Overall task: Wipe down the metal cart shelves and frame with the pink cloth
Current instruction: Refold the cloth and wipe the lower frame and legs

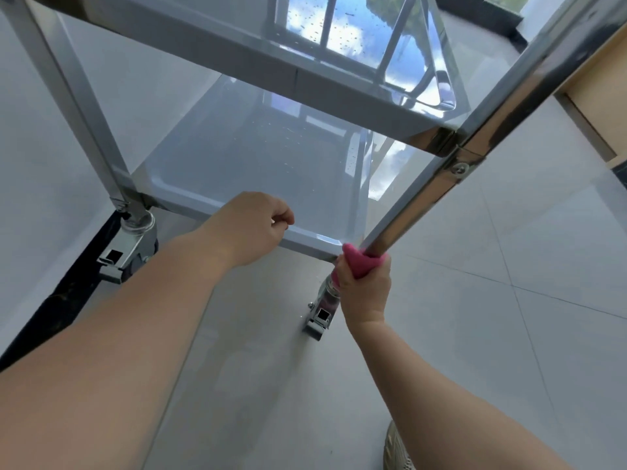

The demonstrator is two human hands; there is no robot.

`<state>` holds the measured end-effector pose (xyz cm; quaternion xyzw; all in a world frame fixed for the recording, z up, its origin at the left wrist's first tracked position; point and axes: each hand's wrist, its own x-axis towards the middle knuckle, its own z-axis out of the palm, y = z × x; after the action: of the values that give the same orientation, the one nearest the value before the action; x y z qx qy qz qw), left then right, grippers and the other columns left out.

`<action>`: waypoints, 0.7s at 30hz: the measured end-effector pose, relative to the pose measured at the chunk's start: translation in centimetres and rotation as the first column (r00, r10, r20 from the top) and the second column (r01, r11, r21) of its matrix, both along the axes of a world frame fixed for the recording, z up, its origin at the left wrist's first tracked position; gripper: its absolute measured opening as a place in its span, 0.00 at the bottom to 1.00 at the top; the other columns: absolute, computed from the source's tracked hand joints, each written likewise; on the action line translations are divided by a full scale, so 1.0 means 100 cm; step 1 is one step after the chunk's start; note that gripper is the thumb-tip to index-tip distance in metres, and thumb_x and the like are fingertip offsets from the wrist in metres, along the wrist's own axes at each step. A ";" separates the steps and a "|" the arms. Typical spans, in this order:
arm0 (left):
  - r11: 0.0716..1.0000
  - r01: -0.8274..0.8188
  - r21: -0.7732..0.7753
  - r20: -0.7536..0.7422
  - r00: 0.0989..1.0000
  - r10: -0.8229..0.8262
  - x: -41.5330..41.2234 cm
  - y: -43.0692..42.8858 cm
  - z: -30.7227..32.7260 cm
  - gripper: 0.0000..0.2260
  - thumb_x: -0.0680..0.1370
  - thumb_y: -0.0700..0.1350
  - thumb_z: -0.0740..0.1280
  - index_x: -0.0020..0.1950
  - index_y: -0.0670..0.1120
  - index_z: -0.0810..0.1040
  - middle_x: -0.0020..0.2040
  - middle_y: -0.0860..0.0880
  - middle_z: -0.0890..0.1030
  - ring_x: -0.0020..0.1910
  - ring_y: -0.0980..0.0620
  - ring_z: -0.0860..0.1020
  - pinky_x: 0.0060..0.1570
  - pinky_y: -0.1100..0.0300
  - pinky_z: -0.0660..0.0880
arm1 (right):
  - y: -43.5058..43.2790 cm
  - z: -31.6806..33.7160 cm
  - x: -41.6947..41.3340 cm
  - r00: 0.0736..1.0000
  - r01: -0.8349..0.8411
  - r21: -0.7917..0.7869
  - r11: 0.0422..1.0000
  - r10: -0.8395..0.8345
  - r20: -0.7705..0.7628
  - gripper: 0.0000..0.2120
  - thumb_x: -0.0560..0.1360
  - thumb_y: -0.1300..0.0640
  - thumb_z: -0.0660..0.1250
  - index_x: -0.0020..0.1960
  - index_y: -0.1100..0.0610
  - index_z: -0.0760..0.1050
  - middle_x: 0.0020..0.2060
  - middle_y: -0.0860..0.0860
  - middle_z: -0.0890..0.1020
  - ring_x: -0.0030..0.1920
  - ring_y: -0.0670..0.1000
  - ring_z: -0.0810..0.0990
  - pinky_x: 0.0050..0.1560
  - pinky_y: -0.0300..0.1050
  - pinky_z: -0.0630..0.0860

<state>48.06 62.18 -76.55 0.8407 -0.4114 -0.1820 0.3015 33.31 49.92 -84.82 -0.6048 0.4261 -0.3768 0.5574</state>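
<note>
Grip: right hand (pixel 364 290) clenched round bunched pink fabric cloth (pixel 361 262), wrapped on shiny steel cart post (pixel 424 201) just above silver caster (pixel 322 313). Left hand (pixel 251 228) curled at grey metal lower shelf rim (pixel 312 243) beside grip; hold unclear. Best: squeeze firmly, slide full length above grip, brace cart against rolling.

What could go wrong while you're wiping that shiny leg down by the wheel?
The cart stands on wheels, and I cannot tell if they are locked, so pushing on the leg might make it roll. The pink cloth in the right hand sits just above the right wheel and could snag there. The left hand holds the bottom shelf by its thin metal rim, which might scrape fingers.
</note>
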 end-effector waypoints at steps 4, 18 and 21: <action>1.000 -0.012 0.023 0.036 0.999 0.011 0.004 0.005 -0.005 0.09 0.78 0.42 0.63 0.54 0.47 0.81 0.45 0.51 0.80 0.43 0.54 0.73 0.46 0.65 0.65 | -0.003 -0.009 0.005 1.000 0.024 0.014 1.000 -0.024 -0.020 0.13 0.72 0.64 0.71 0.47 0.57 0.67 0.30 0.51 0.76 0.26 0.50 0.74 0.29 0.46 0.74; 0.999 0.034 -0.006 -0.004 0.999 -0.035 -0.012 -0.005 -0.006 0.09 0.78 0.42 0.63 0.54 0.48 0.81 0.41 0.55 0.76 0.42 0.53 0.75 0.46 0.64 0.68 | -0.001 0.111 0.006 0.991 0.018 -0.215 0.976 0.011 0.132 0.12 0.74 0.66 0.68 0.43 0.57 0.65 0.26 0.47 0.78 0.25 0.51 0.77 0.23 0.51 0.75; 0.999 0.040 -0.025 -0.009 0.999 -0.040 -0.014 -0.007 -0.004 0.08 0.78 0.42 0.63 0.54 0.48 0.81 0.41 0.55 0.76 0.42 0.53 0.75 0.46 0.63 0.68 | 0.000 0.134 0.007 0.987 0.042 -0.248 0.968 -0.002 0.159 0.12 0.74 0.66 0.68 0.43 0.57 0.66 0.25 0.48 0.78 0.24 0.50 0.77 0.23 0.49 0.75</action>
<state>46.70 61.45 -76.99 0.8274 -0.4291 -0.1869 0.3103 34.01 49.92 -71.38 -0.6341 0.3364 -0.4803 0.5041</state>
